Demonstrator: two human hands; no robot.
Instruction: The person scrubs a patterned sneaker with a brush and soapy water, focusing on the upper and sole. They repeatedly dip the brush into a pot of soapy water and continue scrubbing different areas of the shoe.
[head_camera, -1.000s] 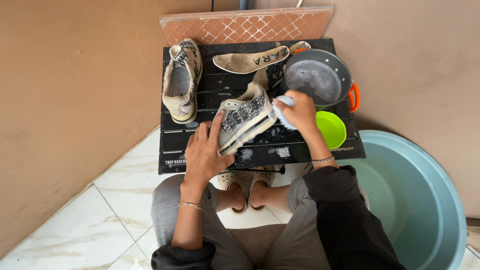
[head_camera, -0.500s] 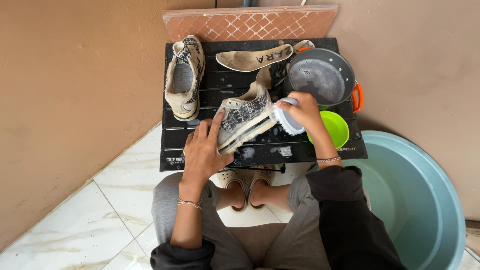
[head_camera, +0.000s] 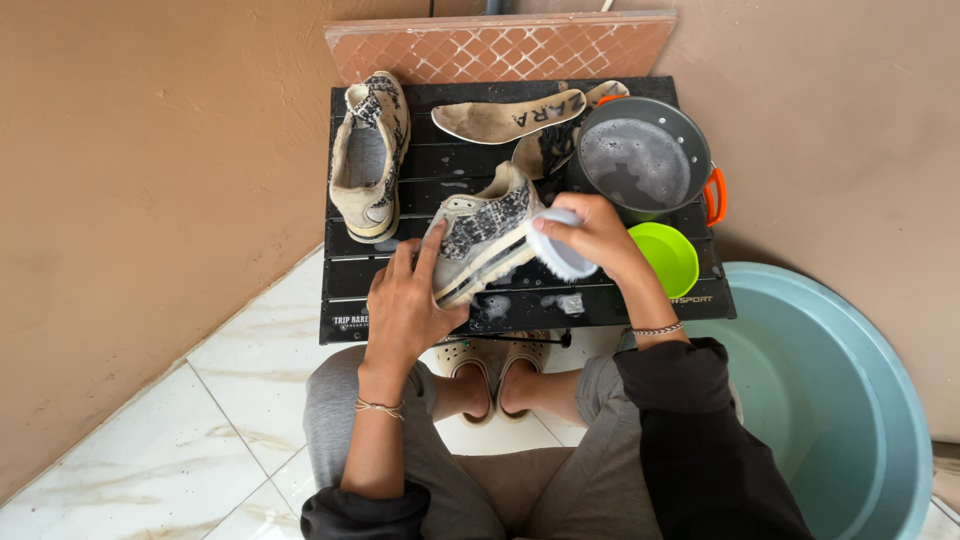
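While left hand (head_camera: 405, 305) clamped on one sneaker (head_camera: 480, 240); right hand (head_camera: 600, 235) gripping one brush (head_camera: 558, 250); two sneakers.

We count two sneakers: one lying at the table's left (head_camera: 368, 160), one tilted at its middle (head_camera: 478, 238). Two insoles lie at the far edge, one fully visible (head_camera: 510, 116) and one mostly hidden beside the pot (head_camera: 545, 150). We count one grey pot with orange handles (head_camera: 640, 160), one green bowl (head_camera: 668, 256), one scrub brush (head_camera: 558, 248), one black slatted table (head_camera: 400, 280), one blue tub (head_camera: 830, 400), and two hands, left (head_camera: 405, 305) and right (head_camera: 600, 235).
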